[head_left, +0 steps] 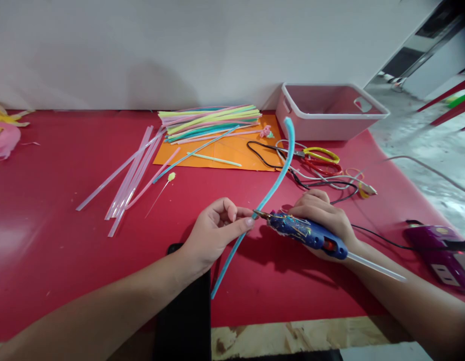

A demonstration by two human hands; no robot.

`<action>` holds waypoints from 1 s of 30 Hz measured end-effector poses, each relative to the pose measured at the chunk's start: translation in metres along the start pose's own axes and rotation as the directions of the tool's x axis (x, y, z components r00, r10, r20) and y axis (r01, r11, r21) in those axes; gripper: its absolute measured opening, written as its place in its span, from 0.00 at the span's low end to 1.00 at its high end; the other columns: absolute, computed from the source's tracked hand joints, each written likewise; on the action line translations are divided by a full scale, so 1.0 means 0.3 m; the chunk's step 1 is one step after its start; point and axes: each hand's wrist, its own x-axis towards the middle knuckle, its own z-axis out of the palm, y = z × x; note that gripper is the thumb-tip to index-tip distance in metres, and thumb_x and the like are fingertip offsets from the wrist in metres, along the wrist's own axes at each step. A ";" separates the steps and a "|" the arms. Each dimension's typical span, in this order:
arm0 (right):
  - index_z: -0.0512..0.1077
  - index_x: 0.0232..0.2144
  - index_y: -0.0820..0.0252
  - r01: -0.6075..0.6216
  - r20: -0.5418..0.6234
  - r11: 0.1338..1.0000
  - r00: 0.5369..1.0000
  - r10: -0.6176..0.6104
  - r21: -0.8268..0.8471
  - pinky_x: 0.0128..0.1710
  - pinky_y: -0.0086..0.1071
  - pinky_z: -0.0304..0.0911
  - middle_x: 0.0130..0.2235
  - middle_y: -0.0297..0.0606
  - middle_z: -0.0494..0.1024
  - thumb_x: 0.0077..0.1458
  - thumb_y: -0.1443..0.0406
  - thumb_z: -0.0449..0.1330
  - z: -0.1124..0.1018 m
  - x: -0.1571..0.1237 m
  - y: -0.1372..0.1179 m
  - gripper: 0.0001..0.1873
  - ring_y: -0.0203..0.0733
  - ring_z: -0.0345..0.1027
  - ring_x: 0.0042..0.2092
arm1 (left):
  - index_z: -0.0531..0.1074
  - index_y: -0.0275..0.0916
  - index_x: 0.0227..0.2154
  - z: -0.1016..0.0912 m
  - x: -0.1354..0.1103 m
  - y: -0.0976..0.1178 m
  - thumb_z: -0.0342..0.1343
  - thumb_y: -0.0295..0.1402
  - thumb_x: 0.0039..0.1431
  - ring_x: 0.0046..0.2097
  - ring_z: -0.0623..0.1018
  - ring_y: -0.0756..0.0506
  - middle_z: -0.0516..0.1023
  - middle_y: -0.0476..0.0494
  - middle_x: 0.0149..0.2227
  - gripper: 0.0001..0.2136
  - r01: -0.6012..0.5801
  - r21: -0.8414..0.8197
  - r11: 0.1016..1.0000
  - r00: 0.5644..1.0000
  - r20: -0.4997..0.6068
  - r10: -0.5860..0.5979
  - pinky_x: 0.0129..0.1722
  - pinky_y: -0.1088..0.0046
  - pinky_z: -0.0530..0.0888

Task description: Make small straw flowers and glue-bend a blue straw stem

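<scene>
Between the thumb and fingers of my left hand (217, 230) is a light blue pipe cleaner (274, 185), its upper end curving up and its lower end slanting down toward me. My right hand (326, 215) is wrapped round a blue hot glue gun (307, 233), which is smeared with dried glue. A clear glue stick (375, 265) sticks out of its back. The gun's metal nozzle (260, 214) points left and meets or nearly meets the pipe cleaner beside my left fingertips. Part of my right hand is hidden behind the gun.
Several colourful pipe cleaners (210, 123) lie on orange paper (217, 160), with clear glue sticks (133, 175) to their left. A pink bin (322, 125), scissors (320, 159) and tangled cables (315, 181) are at the right. A purple power strip (439, 255) sits near the table's right edge.
</scene>
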 end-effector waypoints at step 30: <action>0.68 0.44 0.57 0.041 0.037 0.998 0.999 -0.039 -0.046 0.44 0.47 0.59 0.32 0.40 0.76 0.59 0.64 0.59 -0.022 0.007 0.001 0.10 0.44 0.67 0.33 | 0.61 0.37 0.22 0.006 -0.007 0.001 0.71 0.26 0.46 0.28 0.78 0.55 0.83 0.51 0.27 0.19 -0.037 0.025 0.999 0.998 -0.048 0.038 0.32 0.81 0.72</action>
